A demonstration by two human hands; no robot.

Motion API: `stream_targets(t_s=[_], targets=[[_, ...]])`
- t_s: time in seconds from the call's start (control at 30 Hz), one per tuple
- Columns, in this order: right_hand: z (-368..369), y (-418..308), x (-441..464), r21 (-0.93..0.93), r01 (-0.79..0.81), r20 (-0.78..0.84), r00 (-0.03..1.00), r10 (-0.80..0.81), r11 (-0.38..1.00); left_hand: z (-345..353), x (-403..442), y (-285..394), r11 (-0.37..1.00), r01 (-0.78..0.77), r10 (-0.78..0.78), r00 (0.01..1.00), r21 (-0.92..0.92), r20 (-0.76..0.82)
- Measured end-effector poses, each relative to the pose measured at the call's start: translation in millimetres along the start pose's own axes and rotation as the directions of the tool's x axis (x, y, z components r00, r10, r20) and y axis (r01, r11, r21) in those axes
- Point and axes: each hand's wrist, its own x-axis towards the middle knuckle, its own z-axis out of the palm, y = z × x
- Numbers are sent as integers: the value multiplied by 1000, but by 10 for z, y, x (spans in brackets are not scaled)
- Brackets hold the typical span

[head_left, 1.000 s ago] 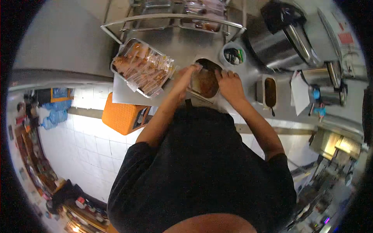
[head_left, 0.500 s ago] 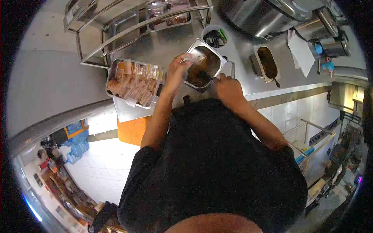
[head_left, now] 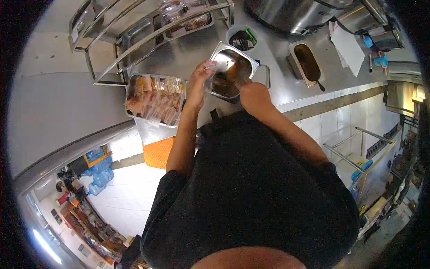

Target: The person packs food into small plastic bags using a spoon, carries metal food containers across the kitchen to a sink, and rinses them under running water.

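A square steel pan [head_left: 249, 60] with brown sauce or broth in it stands on the counter before me. My left hand [head_left: 197, 85] is at its left rim, fingers pinched on a small clear plastic bag [head_left: 209, 80] that hangs by the pan's edge. Closed over the near right side of the pan, my right hand [head_left: 255, 98] grips a spoon, whose working end is blurred and mostly hidden over the sauce. Left of my left hand, a clear tray [head_left: 155, 119] holds many small plastic packets [head_left: 156, 96] of brownish-orange food.
A narrow steel pan [head_left: 295, 62] of dark sauce, with a handle sticking out, stands to the right. Behind are a white tub [head_left: 231, 33] of black and green items, a large pot [head_left: 286, 15] and white paper [head_left: 346, 49]. A metal rack [head_left: 163, 36] stands back left.
My right hand has moved slightly left and up, with the spoon lifted toward the bag. My left hand stays at the pan's left rim. The whole view has shifted a little.
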Motion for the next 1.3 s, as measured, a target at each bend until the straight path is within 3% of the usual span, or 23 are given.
stream_targets(t_s=[0.07,0.3,0.33,0.4,0.6,0.7,0.8,0.9,0.97,1.13,1.23,1.3], targets=[[197,120,58,-60,60,153,987,-50,996,36,-8,4,999,1,-1,1000,51,-7],[106,372,74,-290,-14,-223,973,-53,957,129,20,-74,945,-76,71,997,318,28],[143,387,44,-275,-12,-169,985,-36,961,165,8,-49,926,-91,85,996,366,33],[201,395,0,-244,-8,-63,998,-8,970,205,21,-24,954,-90,90,996,285,13],[580,410,-166,-57,178,-91,979,-183,982,313,-21,-17,996,-28,31,999,88,-33],[379,302,-126,69,16,55,998,-19,997,293,-14,10,998,57,-59,996,-21,-66],[399,347,-41,284,-47,-40,997,61,958,301,-25,85,985,122,-133,988,-125,-79],[591,442,59,610,-73,-35,992,119,789,295,7,210,963,181,-206,973,-201,-108],[650,440,98,694,-144,40,986,161,706,266,31,223,956,172,-208,969,-240,-134],[681,420,96,807,-232,136,968,211,543,163,92,154,960,114,-166,968,-255,-190],[638,457,88,818,-236,157,969,191,524,-222,244,-235,916,68,-136,980,-396,-145],[843,561,89,871,-214,137,970,199,442,-112,175,142,853,89,-205,963,-513,-174]])
